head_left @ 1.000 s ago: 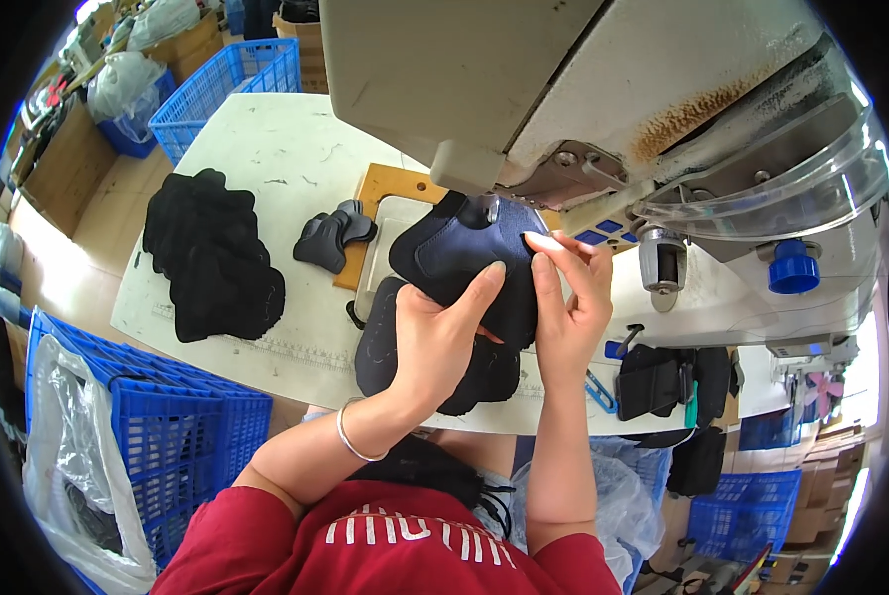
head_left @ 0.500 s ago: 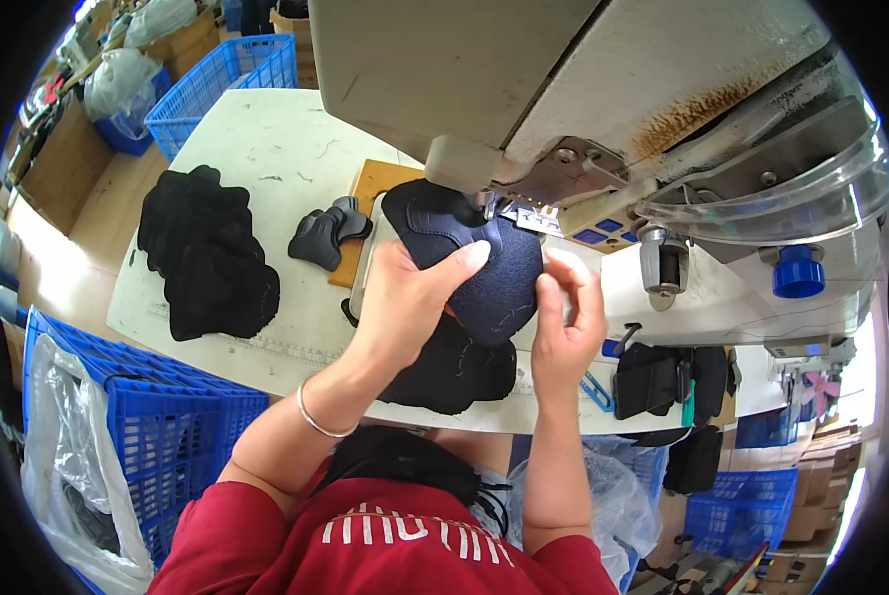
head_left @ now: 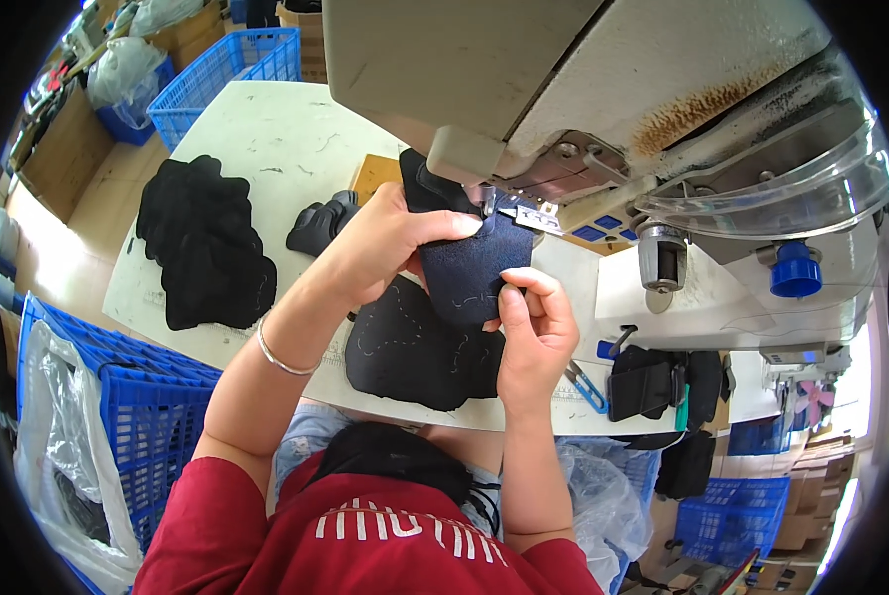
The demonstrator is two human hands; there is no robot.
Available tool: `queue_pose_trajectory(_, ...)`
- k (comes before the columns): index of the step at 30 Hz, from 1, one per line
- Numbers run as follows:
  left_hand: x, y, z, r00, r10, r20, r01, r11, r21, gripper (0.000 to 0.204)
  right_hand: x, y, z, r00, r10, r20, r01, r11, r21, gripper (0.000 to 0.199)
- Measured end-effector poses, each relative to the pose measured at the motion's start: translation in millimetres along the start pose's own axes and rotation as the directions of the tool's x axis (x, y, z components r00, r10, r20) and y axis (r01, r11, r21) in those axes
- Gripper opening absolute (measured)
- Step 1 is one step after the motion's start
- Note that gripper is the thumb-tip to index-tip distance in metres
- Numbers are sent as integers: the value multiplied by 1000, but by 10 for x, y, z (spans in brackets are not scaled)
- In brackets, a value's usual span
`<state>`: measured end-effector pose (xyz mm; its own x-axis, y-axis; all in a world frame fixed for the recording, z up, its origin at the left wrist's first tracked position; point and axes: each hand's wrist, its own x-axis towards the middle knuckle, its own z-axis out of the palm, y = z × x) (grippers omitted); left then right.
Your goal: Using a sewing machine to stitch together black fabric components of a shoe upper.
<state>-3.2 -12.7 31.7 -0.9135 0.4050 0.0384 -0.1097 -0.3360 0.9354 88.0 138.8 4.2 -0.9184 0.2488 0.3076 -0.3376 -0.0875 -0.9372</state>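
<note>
Sewing machine, pale and rust-stained along one side, fills the upper right, over a whitish tabletop. Below it is the person in a red shirt, both bare forearms raised to the work. The left arm slants up and inward with its elbow out; the right one rises almost straight. On the far left of the tabletop lies a heap of black pieces, and nearer the person, more black cloth marked with pale dashed curves.

The left hand lays its thumb along the top of the work, close to the presser foot (its fingers are mostly hidden, so how far they close I cannot tell). The right hand is nearly closed, thumb and forefinger pinching the right edge of the work, other fingers curled.

That work, a dark blue piece, sits at the presser foot, partly above the black cloth. Its surface looks textured, with a smoother black part at upper left and a wavy pale line near the lower edge.

White print of upright strokes crosses the shirt's chest; smaller ruler-like markings line the tabletop's near edge, too fine to read.
</note>
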Motion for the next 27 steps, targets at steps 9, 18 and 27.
queue_pose_trajectory(9, 74, 18, -32, 995, -104, -8, 103, 992, -69, 25, 46, 5, 103, 996, -57, -68, 57, 998, 3, 13)
queue_pose_trajectory(18, 35, -89, 5, 996, -16, -91, 13, 999, -35, 21, 151, 11, 68, 989, -85, -117, 77, 994, -76, 13)
queue_pose_trajectory(27, -13, -90, 69, 989, 8, -146, -12, 1000, -25, 18, 268, 17, 10, 987, -68, -143, 68, 998, -8, 15)
